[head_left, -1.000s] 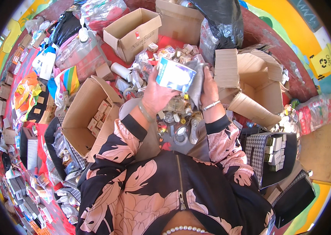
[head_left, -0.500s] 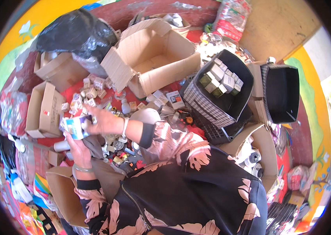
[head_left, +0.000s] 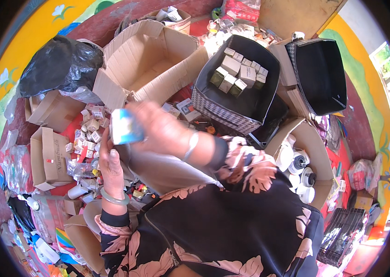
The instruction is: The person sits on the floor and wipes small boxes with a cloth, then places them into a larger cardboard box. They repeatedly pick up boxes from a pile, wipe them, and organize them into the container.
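A small blue-and-white carton is raised in front of me, blurred by motion. My left hand, a pale bangle at its wrist, has its fingers along the carton's left and lower side, partly hidden behind it. From the right my right hand grips the carton; its fingers are smeared by motion. Left of my hands lies a heap of small cartons on red cloth. Beyond my right hand stands a checked fabric bin with several pale and dark-green cartons grouped inside.
A large open cardboard box stands ahead, beside a black plastic bag. Another checked bin is at the right, above a cardboard box of white bottles. A smaller cardboard box sits at the left.
Both hands and the carton have shifted right in the picture, as the view has also turned. The fabric bin and large cardboard box appear farther left and higher.
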The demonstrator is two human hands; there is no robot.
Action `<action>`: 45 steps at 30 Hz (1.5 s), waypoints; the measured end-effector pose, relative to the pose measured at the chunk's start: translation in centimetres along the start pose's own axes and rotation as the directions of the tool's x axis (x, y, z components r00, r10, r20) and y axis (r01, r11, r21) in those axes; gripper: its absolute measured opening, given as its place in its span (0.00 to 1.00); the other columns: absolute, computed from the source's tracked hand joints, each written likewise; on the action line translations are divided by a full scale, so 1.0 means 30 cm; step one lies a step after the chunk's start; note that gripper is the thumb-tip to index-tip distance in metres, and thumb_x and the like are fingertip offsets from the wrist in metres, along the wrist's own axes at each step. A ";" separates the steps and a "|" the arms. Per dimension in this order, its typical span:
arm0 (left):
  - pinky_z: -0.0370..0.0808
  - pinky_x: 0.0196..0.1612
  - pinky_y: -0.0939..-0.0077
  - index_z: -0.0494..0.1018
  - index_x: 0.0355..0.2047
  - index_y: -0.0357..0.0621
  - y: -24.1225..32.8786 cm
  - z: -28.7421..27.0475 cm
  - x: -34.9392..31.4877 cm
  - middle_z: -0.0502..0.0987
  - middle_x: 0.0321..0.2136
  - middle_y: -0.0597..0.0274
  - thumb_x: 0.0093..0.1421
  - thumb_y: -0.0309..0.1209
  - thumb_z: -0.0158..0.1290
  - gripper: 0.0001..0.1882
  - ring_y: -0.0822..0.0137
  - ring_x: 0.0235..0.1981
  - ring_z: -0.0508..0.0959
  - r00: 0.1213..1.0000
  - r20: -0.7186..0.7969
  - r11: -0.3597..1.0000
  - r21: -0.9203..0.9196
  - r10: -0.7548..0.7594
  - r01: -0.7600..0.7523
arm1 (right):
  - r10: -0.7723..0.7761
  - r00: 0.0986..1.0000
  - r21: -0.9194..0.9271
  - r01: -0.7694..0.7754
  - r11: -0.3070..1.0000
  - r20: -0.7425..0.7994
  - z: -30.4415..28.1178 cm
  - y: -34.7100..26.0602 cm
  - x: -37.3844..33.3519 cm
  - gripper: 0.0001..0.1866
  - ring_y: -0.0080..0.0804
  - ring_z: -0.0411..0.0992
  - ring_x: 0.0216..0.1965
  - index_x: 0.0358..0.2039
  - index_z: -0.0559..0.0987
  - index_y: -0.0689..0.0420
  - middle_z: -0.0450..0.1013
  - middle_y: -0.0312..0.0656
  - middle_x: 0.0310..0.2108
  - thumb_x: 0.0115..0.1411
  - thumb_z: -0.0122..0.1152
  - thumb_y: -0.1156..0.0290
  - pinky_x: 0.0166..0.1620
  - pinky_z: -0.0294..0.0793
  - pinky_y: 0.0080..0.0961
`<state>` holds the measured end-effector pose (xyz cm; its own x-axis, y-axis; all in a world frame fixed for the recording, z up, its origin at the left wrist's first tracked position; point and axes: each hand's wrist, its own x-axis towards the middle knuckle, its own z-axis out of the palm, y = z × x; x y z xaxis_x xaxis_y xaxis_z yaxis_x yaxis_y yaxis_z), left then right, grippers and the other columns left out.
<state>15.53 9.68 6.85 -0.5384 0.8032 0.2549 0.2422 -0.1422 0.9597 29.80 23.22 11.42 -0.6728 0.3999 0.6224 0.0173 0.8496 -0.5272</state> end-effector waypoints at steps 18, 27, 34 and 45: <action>0.61 0.55 0.68 0.64 0.48 0.35 -0.328 -0.418 -0.126 0.72 0.44 0.51 0.64 0.46 0.40 0.25 0.62 0.46 0.70 0.822 -0.341 0.823 -0.512 -0.457 0.245 | 0.952 0.015 -0.727 -0.649 -0.223 -0.306 -0.664 1.195 -0.432 0.32 0.34 0.77 0.28 0.49 0.71 0.58 0.76 0.46 0.33 0.40 0.70 0.72 0.28 0.77 0.29; 0.60 0.55 0.70 0.67 0.47 0.33 -0.350 -0.461 -0.145 0.72 0.42 0.50 0.65 0.47 0.38 0.26 0.64 0.47 0.69 0.770 -0.275 0.770 -0.498 -0.576 0.399 | 0.968 0.133 -0.914 -0.376 -0.150 -0.214 -0.571 1.394 -0.521 0.21 0.34 0.77 0.28 0.40 0.75 0.57 0.77 0.43 0.32 0.42 0.68 0.73 0.27 0.77 0.31; 0.60 0.55 0.71 0.66 0.47 0.33 -0.389 -0.455 -0.150 0.72 0.43 0.50 0.64 0.42 0.41 0.23 0.64 0.49 0.68 0.773 -0.278 0.790 -0.442 -0.571 0.425 | 0.973 0.195 -0.985 -0.095 0.141 0.121 -0.640 1.413 -0.549 0.13 0.34 0.77 0.28 0.33 0.79 0.56 0.77 0.40 0.31 0.44 0.67 0.74 0.27 0.77 0.32; 0.66 0.52 0.70 0.67 0.46 0.33 -0.338 -0.496 -0.220 0.73 0.43 0.50 0.64 0.40 0.44 0.20 0.63 0.47 0.71 0.814 -0.302 0.800 -0.523 -0.496 0.294 | 0.977 0.212 -0.076 -0.975 0.210 -0.025 -0.821 1.179 -0.195 0.16 0.26 0.74 0.25 0.45 0.75 0.58 0.74 0.38 0.26 0.59 0.50 0.64 0.29 0.76 0.23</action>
<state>4.64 -2.79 -2.80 -0.8020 0.5498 -0.2334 -0.3868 -0.1804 0.9043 52.57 59.41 3.37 -0.1073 0.9234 -0.3685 0.7158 -0.1855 -0.6733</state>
